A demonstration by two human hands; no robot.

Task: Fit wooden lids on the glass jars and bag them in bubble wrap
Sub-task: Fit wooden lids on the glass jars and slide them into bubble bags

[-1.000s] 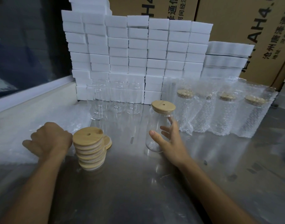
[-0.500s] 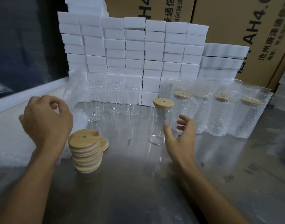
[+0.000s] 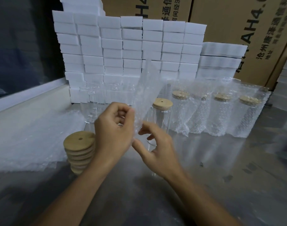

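My left hand [image 3: 113, 132] pinches the lower edge of a clear bubble wrap bag [image 3: 143, 98], which stands up in front of me. My right hand [image 3: 157, 149] touches the same edge with its fingertips, fingers partly curled. Behind the bag a glass jar [image 3: 159, 121] with a wooden lid [image 3: 162, 103] stands on the steel table [image 3: 155, 193]. A stack of wooden lids [image 3: 79, 152] sits left of my left wrist. Several bare jars [image 3: 94, 108] stand behind it.
Several lidded jars in bubble wrap [image 3: 221, 115] stand in a row at the right. A pile of flat bubble wrap bags [image 3: 30, 139] lies at the left. White boxes [image 3: 131, 49] are stacked along the back, with cardboard cartons [image 3: 237, 30] behind them.
My left hand has lifted a bubble wrap bag from the pile and brought it to the middle. My right hand left the lidded jar and came to the bag's edge.
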